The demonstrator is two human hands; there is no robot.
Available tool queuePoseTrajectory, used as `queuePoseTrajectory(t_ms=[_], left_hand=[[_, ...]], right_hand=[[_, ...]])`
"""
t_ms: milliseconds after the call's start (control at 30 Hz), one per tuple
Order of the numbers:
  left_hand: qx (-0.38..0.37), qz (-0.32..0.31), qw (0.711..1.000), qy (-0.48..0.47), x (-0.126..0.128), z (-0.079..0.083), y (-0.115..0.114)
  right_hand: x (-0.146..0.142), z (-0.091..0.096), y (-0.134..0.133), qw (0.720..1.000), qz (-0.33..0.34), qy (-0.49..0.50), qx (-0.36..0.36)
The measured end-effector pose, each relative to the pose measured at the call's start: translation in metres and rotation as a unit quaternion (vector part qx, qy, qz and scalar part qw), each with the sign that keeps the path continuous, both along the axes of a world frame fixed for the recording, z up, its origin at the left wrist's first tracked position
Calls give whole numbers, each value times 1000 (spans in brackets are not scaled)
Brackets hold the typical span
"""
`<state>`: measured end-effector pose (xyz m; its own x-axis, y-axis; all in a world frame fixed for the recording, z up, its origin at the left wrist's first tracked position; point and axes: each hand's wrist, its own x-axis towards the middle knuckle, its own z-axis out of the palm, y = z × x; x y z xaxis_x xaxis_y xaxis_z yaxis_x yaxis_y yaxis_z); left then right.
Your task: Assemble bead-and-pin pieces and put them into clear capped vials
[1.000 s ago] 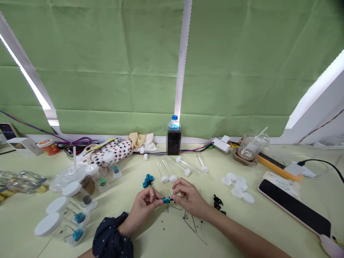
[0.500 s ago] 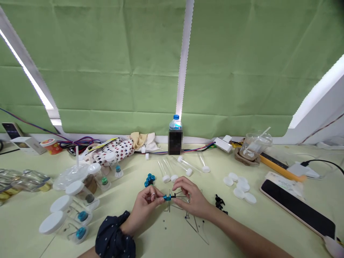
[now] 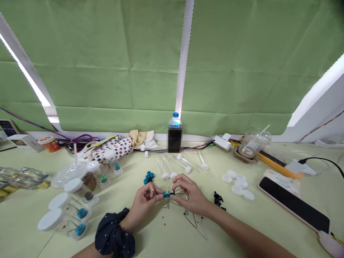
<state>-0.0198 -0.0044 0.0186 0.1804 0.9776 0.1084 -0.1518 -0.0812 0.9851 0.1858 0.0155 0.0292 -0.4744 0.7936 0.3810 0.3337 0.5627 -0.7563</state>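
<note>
My left hand [image 3: 141, 207] and right hand [image 3: 192, 199] meet over the worktop [image 3: 150, 233], fingers of both closed in a pinch on a small blue metal part [image 3: 166, 194] with a black stem, held up between them. It looks light, hard and slick, easy to drop; I'd hold it by its sides or stem. Too small from here to tell if the thin wires [image 3: 195, 224] below connect. Loose blue beads [image 3: 148, 177] sit just ahead.

Glossy blue metal piece [image 3: 166, 194], matt plastic caps [image 3: 241, 184]
</note>
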Motion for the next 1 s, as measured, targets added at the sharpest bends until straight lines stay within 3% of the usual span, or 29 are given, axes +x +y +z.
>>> queuePoseTrajectory(t_ms=[600, 1000], left_hand=[[7, -11, 1000, 2, -3, -8, 4], [3, -10, 1000, 5, -2, -5, 1]], right_hand=[[1, -4, 2, 1000, 12, 0, 13], [1, -5, 2, 1000, 7, 7, -4]])
